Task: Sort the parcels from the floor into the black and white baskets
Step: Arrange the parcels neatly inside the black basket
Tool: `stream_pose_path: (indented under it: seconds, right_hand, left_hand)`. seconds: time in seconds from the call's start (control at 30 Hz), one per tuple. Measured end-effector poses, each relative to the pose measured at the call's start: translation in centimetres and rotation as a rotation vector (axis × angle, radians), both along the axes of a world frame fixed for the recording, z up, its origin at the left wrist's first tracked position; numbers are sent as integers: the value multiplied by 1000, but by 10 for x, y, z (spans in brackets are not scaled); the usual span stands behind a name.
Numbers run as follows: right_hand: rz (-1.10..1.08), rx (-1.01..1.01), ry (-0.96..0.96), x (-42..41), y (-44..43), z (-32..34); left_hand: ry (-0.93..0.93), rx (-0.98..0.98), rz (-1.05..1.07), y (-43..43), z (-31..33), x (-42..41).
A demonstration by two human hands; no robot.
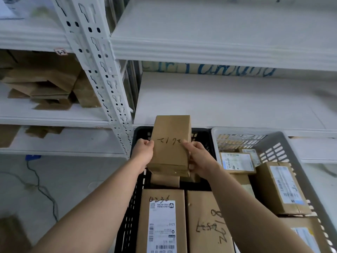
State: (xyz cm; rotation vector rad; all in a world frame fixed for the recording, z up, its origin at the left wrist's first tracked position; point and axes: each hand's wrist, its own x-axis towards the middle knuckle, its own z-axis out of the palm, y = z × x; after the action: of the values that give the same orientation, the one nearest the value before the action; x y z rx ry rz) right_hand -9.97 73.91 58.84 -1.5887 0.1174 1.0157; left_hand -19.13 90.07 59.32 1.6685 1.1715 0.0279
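Two hands are gripping one brown parcel (171,143) and holding it upright above the far end of the black basket (127,225). The left hand (144,152) is pinching the parcel's left edge, with the thumb lying on the face that carries handwritten digits and the fingers curling behind. The right hand (198,159) is wrapping round the opposite edge in the same way, so neither hand is slack or spread.

Inside the black basket, at its near end, two larger boxes (162,216) are lying flat side by side. A smaller carton (165,180) is sitting directly under the held parcel. The white basket (284,143), just beside the black basket on its right, is carrying several labelled boxes (237,162).

By the look of it, the parcel is being placed into the black basket. Doing this well probably means tipping it flat and lowering it onto the smaller carton. Both grips should be holding until it is resting, since a parcel dropped on edge could topple against the rim.
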Motion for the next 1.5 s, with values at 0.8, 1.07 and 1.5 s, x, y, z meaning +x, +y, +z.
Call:
stream_pose_path:
  seconds: [0.8,1.07,1.5]
  right_hand:
    - [-233,-72,-84,29,-73,16]
    - [-222,-102,-100,33,-79,6]
    - [-135,-224,-161,25,-71,10]
  left_hand:
    - [420,62,-530,-11,-85,25]
    - [518,60,-579,-32,-112,38]
    - [618,102,-408,-11,-118,11]
